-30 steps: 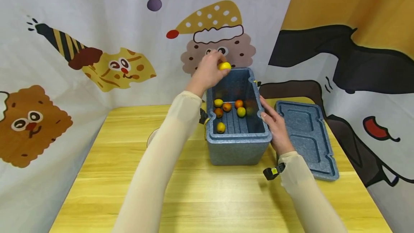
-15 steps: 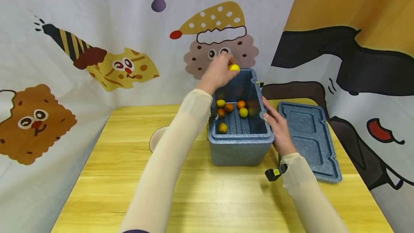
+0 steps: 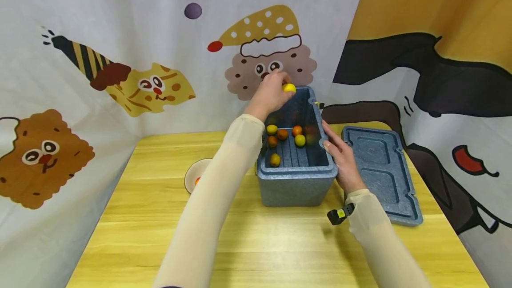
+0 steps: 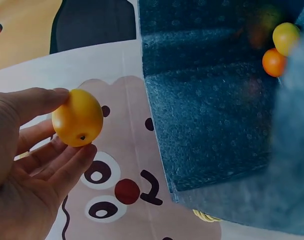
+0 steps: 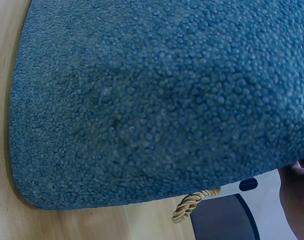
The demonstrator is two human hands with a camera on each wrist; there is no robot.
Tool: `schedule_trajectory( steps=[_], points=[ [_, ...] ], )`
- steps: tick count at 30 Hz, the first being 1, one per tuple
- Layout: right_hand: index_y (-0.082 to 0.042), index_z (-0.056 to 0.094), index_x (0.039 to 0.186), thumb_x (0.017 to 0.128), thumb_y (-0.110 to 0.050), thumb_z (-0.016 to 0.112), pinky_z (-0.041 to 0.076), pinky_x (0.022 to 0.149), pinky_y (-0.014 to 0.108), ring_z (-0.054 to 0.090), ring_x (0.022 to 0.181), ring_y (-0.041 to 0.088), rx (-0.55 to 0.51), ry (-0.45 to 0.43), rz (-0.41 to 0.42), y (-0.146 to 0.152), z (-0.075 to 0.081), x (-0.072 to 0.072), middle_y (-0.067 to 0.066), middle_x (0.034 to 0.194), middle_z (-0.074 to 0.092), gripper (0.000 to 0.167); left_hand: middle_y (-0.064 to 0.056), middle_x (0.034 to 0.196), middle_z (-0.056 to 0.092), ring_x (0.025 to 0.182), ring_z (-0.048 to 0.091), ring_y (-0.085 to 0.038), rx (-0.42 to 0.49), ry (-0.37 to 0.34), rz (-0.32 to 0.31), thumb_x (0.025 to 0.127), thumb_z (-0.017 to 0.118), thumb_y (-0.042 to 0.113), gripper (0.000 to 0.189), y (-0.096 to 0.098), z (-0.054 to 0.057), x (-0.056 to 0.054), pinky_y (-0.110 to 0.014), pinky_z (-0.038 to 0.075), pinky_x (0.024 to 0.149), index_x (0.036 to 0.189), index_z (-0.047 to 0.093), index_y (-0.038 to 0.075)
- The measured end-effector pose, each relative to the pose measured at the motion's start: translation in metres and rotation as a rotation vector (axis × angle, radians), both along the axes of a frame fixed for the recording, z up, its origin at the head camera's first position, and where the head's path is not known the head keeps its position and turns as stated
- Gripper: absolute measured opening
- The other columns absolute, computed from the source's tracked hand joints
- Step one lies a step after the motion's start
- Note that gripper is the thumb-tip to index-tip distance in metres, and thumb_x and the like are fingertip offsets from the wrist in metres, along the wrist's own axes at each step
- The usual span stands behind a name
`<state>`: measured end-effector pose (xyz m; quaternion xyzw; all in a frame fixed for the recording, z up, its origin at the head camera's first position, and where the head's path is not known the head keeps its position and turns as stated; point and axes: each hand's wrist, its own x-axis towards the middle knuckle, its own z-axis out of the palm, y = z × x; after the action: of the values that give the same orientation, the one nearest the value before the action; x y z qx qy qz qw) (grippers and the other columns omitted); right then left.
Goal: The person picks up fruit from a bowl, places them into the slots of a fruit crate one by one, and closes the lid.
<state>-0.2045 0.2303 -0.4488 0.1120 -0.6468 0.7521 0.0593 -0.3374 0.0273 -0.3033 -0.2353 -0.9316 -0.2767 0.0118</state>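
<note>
My left hand (image 3: 272, 91) is over the far left part of a blue-grey foam box (image 3: 296, 190). Between thumb and fingertips it holds a small, smooth yellow fruit (image 4: 79, 119), whose end shows a dark dot. My right hand (image 3: 344, 163) rests along the box's right rim, its fingers fairly straight. In the right wrist view only part of that hand (image 5: 298, 195) shows, beside the box wall. Several small fruits lie on the box floor, among them a yellow one (image 3: 274, 160), a greenish-yellow one (image 3: 300, 140) and an orange one (image 3: 297, 130).
The box's lid (image 3: 380, 159) lies on the wooden table (image 3: 132, 234) to the right. A white bowl (image 3: 191, 174) stands left of the box, partly behind my left sleeve, with something orange-red in it. A twisted rope (image 5: 194, 204) hangs from the box. A printed curtain (image 3: 160, 3) rises behind the table.
My left hand, with the yellow fruit, has shifted right above the box since a second ago. More of the bowl shows now. The right hand stays on the rim.
</note>
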Motion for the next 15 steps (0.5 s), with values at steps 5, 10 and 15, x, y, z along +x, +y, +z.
schedule_trajectory(
  steps=[5,10,15],
  points=[
    [-0.016,0.038,0.152,0.105,-0.024,0.05,0.036,0.105,0.021,0.022,0.144,0.017,-0.001,0.005,-0.005,-0.0013,-0.0011,0.0012,-0.002,0.158,0.029,0.05,-0.007,0.122,0.051,0.105,0.051,-0.018,-0.011,0.0,-0.002,0.097,0.064,0.025,0.039,-0.0005,0.0022,0.0002,-0.026,0.045,0.09,0.13,0.057,0.006],
    [-0.016,0.039,0.152,0.105,-0.025,0.051,0.034,0.106,0.021,0.023,0.144,0.017,0.013,0.005,-0.015,-0.0014,-0.0011,0.0014,-0.002,0.158,0.03,0.05,-0.005,0.121,0.053,0.109,0.052,-0.017,-0.001,0.017,0.007,0.097,0.064,0.024,0.039,-0.0028,0.005,0.0009,-0.026,0.044,0.092,0.131,0.056,0.007],
    [-0.018,0.039,0.152,0.105,-0.025,0.05,0.033,0.107,0.021,0.022,0.144,0.016,0.024,-0.001,-0.019,-0.0023,0.0006,0.0015,-0.003,0.158,0.03,0.049,-0.005,0.124,0.053,0.113,0.052,-0.016,0.026,0.002,0.034,0.097,0.065,0.022,0.04,-0.0081,0.0045,0.0016,-0.025,0.044,0.095,0.133,0.057,0.007]
  ],
)
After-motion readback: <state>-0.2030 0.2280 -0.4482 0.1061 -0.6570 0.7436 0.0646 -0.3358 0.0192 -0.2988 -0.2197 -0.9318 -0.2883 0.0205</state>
